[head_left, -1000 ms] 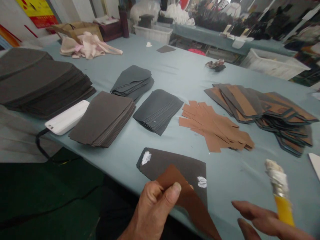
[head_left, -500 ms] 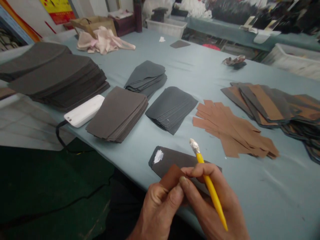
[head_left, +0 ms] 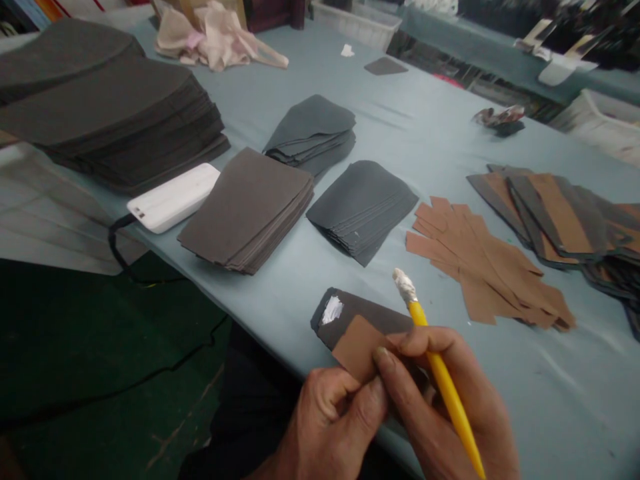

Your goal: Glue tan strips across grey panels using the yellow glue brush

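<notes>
A brown strip [head_left: 357, 347] is pinched between my left hand [head_left: 333, 417] and my right hand [head_left: 445, 400], thumbs close together. My right hand also holds a yellow brush [head_left: 450, 390] whose white-coated tip points away from me. Under the strip and fingers, a dark grey piece [head_left: 373, 313] lies on the table near its front edge, with a white smear [head_left: 333, 310] at its left end. Beyond my hands to the right is a pile of loose brown strips [head_left: 480, 260].
Dark stacks [head_left: 115, 120] and a white device [head_left: 173, 197] with a black cable lie left. Ahead are a brown-grey stack [head_left: 247, 207] and two blue-grey stacks [head_left: 363, 207]. Grey pieces with brown strips [head_left: 555, 207] lie right; pale cloth [head_left: 217, 37] lies at the back.
The view has shifted down a little. More of the brown strip's flat face shows, over the dark grey piece. Both hands still hold it, and the brush remains in my right hand.
</notes>
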### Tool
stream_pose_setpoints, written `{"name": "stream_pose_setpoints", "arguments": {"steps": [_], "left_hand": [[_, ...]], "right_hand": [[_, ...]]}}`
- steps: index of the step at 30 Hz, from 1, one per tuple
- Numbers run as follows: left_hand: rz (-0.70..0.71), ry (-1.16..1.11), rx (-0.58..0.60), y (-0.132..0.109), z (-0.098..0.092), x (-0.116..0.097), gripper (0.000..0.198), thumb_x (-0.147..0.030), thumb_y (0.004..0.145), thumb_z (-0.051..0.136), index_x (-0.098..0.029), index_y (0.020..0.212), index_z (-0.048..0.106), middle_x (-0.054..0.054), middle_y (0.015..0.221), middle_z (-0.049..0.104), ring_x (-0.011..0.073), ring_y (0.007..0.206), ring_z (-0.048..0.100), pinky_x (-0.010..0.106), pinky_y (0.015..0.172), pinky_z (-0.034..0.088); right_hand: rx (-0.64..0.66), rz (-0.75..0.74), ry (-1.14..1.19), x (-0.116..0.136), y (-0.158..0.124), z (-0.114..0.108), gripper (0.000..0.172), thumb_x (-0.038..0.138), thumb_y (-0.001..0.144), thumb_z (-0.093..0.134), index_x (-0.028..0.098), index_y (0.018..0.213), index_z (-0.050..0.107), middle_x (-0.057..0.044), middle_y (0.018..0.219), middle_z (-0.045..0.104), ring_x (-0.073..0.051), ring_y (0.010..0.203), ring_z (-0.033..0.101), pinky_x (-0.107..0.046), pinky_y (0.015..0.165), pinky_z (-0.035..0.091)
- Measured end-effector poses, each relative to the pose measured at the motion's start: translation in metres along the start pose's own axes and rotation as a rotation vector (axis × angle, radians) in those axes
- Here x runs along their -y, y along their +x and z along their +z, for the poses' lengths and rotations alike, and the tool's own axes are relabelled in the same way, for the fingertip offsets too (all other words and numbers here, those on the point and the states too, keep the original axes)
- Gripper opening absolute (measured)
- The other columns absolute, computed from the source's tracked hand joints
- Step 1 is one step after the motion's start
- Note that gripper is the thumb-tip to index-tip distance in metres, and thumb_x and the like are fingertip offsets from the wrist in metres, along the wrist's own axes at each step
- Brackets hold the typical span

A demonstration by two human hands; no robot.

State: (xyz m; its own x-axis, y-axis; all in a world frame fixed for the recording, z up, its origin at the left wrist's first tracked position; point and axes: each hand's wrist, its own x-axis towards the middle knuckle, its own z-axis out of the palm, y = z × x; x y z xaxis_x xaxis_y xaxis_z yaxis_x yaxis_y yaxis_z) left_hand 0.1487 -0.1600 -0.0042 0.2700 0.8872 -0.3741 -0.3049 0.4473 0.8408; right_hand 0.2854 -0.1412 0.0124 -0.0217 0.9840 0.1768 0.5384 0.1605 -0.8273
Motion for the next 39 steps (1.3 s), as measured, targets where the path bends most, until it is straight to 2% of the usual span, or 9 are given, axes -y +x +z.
{"name": "stream_pose_setpoints", "arguments": {"steps": [3, 5, 7, 8, 10, 12, 22, 29, 39], "left_hand": [[-0.03, 0.061, 0.059, 0.002, -0.001, 0.001, 0.065, -0.066, 0.097, 0.061, -0.019, 0.057, 0.042, -0.004, 0.06, 0.029, 0.0089, 0.058, 0.028, 0.026, 0.051, 0.024], [0.037, 0.193, 0.062, 0.0, -0.005, 0.008, 0.047, -0.049, 0.099, 0.061, -0.018, 0.065, 0.056, -0.003, 0.06, 0.045, 0.0099, 0.057, 0.044, 0.022, 0.054, 0.036], [0.28, 0.405, 0.038, -0.004, -0.013, 0.017, 0.016, -0.028, 0.098, 0.061, -0.017, 0.09, 0.071, 0.0, 0.078, 0.07, 0.0147, 0.073, 0.067, 0.023, 0.071, 0.052], [0.436, 0.52, 0.017, -0.007, -0.018, 0.02, 0.013, -0.02, 0.097, 0.061, -0.018, 0.104, 0.072, 0.002, 0.092, 0.077, 0.0167, 0.084, 0.073, 0.025, 0.082, 0.056], [0.684, 0.712, -0.023, -0.013, -0.029, 0.025, 0.024, -0.012, 0.097, 0.061, -0.018, 0.12, 0.068, 0.004, 0.105, 0.081, 0.0169, 0.094, 0.077, 0.026, 0.092, 0.058], [0.783, 0.82, -0.068, -0.017, -0.04, 0.023, 0.026, -0.009, 0.1, 0.058, -0.017, 0.124, 0.065, 0.004, 0.108, 0.081, 0.0151, 0.097, 0.077, 0.025, 0.096, 0.058], [0.849, 1.037, -0.219, -0.015, -0.057, 0.018, 0.024, -0.009, 0.101, 0.059, -0.016, 0.122, 0.068, 0.006, 0.116, 0.079, 0.0167, 0.105, 0.074, 0.03, 0.1, 0.058], [0.777, 1.154, -0.237, -0.011, -0.056, 0.021, 0.021, -0.017, 0.103, 0.057, -0.019, 0.121, 0.069, 0.003, 0.118, 0.08, 0.0214, 0.101, 0.075, 0.038, 0.091, 0.062], [0.759, 1.207, -0.223, -0.007, -0.055, 0.02, 0.02, -0.021, 0.104, 0.057, -0.018, 0.119, 0.07, 0.003, 0.114, 0.08, 0.022, 0.093, 0.072, 0.04, 0.081, 0.061]], "right_hand": [[-0.022, -0.018, -0.022, -0.003, 0.0, 0.004, 0.013, 0.027, 0.101, 0.069, 0.027, 0.097, 0.057, 0.002, 0.085, 0.07, -0.01, 0.059, 0.065, -0.014, 0.053, 0.055], [-0.068, -0.08, -0.061, -0.006, 0.002, 0.006, 0.013, 0.024, 0.101, 0.068, 0.027, 0.098, 0.057, 0.003, 0.086, 0.072, -0.009, 0.062, 0.067, -0.013, 0.056, 0.056], [-0.102, -0.157, -0.105, -0.009, 0.005, 0.007, 0.013, 0.02, 0.102, 0.067, 0.027, 0.098, 0.057, 0.005, 0.083, 0.071, -0.008, 0.062, 0.067, -0.011, 0.058, 0.055], [-0.102, -0.186, -0.122, -0.01, 0.007, 0.008, 0.013, 0.019, 0.102, 0.065, 0.027, 0.098, 0.057, 0.005, 0.082, 0.07, -0.007, 0.061, 0.067, -0.011, 0.058, 0.054], [-0.079, -0.216, -0.155, -0.013, 0.01, 0.009, 0.013, 0.018, 0.103, 0.063, 0.027, 0.098, 0.056, 0.006, 0.079, 0.068, -0.007, 0.06, 0.067, -0.012, 0.056, 0.052], [-0.047, -0.231, -0.183, -0.016, 0.013, 0.012, 0.013, 0.018, 0.103, 0.062, 0.027, 0.098, 0.054, 0.006, 0.078, 0.067, -0.008, 0.06, 0.067, -0.013, 0.052, 0.048], [-0.014, -0.239, -0.244, -0.025, 0.023, 0.029, 0.017, 0.015, 0.101, 0.061, 0.027, 0.096, 0.049, 0.012, 0.065, 0.051, -0.006, 0.045, 0.046, -0.013, 0.047, 0.038], [0.013, -0.225, -0.306, -0.025, 0.029, 0.034, 0.018, 0.013, 0.099, 0.06, 0.027, 0.096, 0.049, 0.012, 0.065, 0.054, -0.006, 0.046, 0.049, -0.014, 0.046, 0.035], [0.041, -0.171, -0.261, -0.029, 0.027, 0.035, 0.016, 0.015, 0.101, 0.059, 0.027, 0.098, 0.049, 0.012, 0.066, 0.053, -0.007, 0.046, 0.049, -0.014, 0.048, 0.039]]}}
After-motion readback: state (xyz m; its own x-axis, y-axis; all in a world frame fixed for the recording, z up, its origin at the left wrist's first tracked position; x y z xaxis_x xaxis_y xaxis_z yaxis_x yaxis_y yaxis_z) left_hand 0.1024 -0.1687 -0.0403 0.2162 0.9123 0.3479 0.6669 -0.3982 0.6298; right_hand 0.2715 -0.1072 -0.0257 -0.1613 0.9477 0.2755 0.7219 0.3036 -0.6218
